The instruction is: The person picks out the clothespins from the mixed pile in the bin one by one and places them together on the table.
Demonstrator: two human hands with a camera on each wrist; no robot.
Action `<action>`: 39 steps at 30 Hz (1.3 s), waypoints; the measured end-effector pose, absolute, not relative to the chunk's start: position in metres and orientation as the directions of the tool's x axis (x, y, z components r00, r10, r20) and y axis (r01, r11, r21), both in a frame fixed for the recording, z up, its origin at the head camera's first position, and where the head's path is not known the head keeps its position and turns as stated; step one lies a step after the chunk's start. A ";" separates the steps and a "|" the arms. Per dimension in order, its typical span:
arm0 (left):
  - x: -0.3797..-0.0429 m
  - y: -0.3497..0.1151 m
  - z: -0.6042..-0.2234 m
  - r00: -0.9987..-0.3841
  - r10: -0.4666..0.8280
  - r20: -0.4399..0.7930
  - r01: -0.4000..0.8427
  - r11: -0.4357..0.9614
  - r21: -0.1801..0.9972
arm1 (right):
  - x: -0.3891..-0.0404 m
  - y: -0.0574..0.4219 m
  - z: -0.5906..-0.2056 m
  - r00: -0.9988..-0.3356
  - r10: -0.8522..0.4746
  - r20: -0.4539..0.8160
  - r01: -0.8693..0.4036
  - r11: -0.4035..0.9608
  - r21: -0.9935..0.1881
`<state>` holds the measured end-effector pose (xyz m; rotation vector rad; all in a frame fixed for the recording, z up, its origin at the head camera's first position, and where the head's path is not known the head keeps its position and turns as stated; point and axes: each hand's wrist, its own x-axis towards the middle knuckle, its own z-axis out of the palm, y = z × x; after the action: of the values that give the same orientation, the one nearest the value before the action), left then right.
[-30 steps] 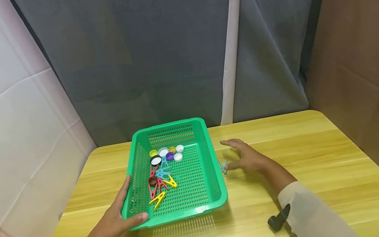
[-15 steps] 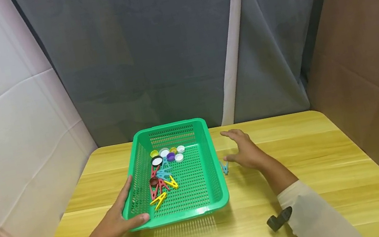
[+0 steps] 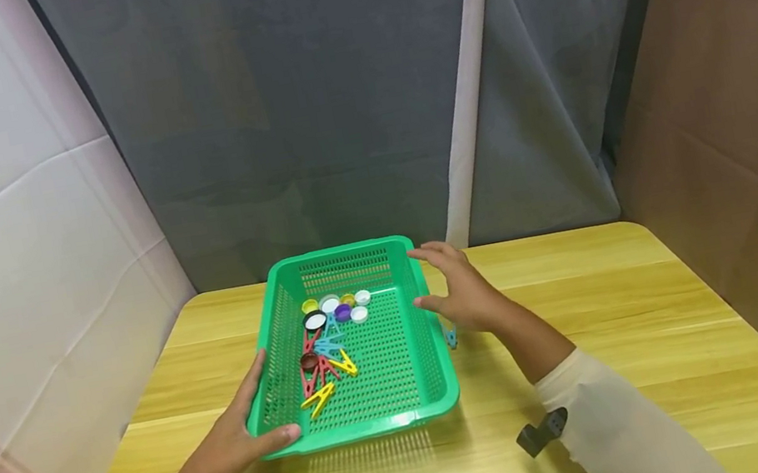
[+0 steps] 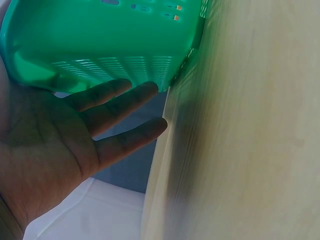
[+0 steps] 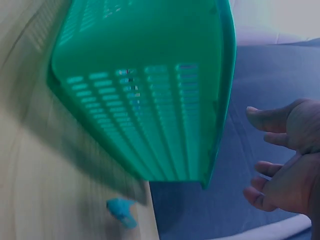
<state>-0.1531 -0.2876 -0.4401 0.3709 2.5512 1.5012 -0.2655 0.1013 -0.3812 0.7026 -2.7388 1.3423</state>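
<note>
A green perforated basket [image 3: 384, 392] stands in the middle of the head view. My left hand [image 3: 223, 454] grips its near left corner, thumb over the rim and fingers along the outside wall; the left wrist view shows these fingers [image 4: 125, 142] spread and nearly straight. Above the basket's right rim is my right hand [image 3: 460, 290], fingers relaxed and holding nothing. The right wrist view has this hand [image 5: 290, 155] apart from the rim. On the table right of the basket lies a blue clothespin [image 3: 451, 337], partly hidden by the right hand in the head view.
Inside the basket, several bottle caps, such as a purple cap [image 3: 343, 313], lie toward the back. Red, blue and yellow clothespins [image 3: 320, 400] lie along the left, with a brown cap [image 3: 308, 361] among them. Fabric walls surround the wooden table [image 3: 588, 301].
My right hand has left the blue clothespin on the table and moved left and up, over the basket's right rim. The left hand keeps its hold on the basket.
</note>
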 end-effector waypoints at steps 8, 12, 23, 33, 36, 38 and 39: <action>-0.152 -0.287 -0.439 -0.957 0.291 -0.006 0.135 0.460 0.878 | -0.272 0.075 -0.377 -0.853 -0.491 0.178 -0.422 0.448 -0.788; -0.153 -0.286 -0.440 -0.957 0.290 -0.002 0.137 0.460 0.877 | -0.276 0.063 -0.377 -0.835 -0.530 0.148 -0.409 0.417 -0.811; -0.152 -0.287 -0.440 -0.956 0.294 -0.003 0.139 0.460 0.877 | -0.287 0.029 -0.387 -0.746 -0.666 0.033 -0.385 0.391 -0.836; -0.153 -0.286 -0.441 -0.956 0.292 -0.001 0.141 0.465 0.874 | -0.291 0.016 -0.399 -0.676 -0.722 -0.148 -0.153 0.334 -0.930; -0.153 -0.285 -0.440 -0.954 0.300 0.001 0.146 0.461 0.875 | -0.291 0.012 -0.402 -0.672 -0.706 -0.222 -0.065 0.355 -0.932; -0.153 -0.285 -0.440 -0.953 0.303 0.006 0.151 0.459 0.876 | -0.291 0.010 -0.403 -0.665 -0.703 -0.251 -0.048 0.376 -0.925; -0.153 -0.285 -0.440 -0.954 0.301 0.006 0.151 0.459 0.875 | -0.291 0.009 -0.404 -0.661 -0.703 -0.263 -0.048 0.389 -0.920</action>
<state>-0.1533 -0.2852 -0.4402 0.3979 2.5531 1.5085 -0.2914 0.0093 -0.4036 0.9913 -3.0930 2.0024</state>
